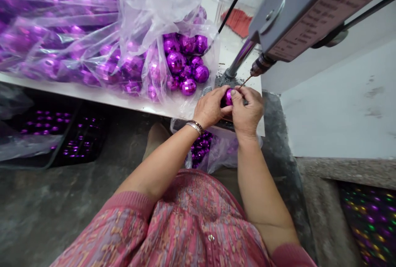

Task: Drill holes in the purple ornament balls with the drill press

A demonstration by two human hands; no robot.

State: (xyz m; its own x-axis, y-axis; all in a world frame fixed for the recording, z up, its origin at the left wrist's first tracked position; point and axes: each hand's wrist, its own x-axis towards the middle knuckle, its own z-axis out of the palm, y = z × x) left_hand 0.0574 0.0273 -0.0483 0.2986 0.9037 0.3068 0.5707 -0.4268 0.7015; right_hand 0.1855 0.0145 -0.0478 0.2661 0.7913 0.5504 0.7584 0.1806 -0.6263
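Between my two hands is a shiny purple faceted ball (228, 97), below a small drill press (287, 19). My left hand (212, 107) grips the ball from the left, fingers curled over it. My right hand (248, 108) closes on its right side, thumb pressed against it. The thin drill bit (246, 81) points down toward the fingers of my right hand; whether it touches the ball is hidden. Just left of my hands, several loose purple balls (188, 86) spill from the mouth of a clear plastic bag (139, 7).
The bag full of purple balls covers much of the white table (93, 97). Behind the drill column (243, 58) lies a red bristly bundle (236, 22). Below the table edge, a bag of purple balls (201, 147) sits near my lap. Dark crates (51, 155) stand at the left.
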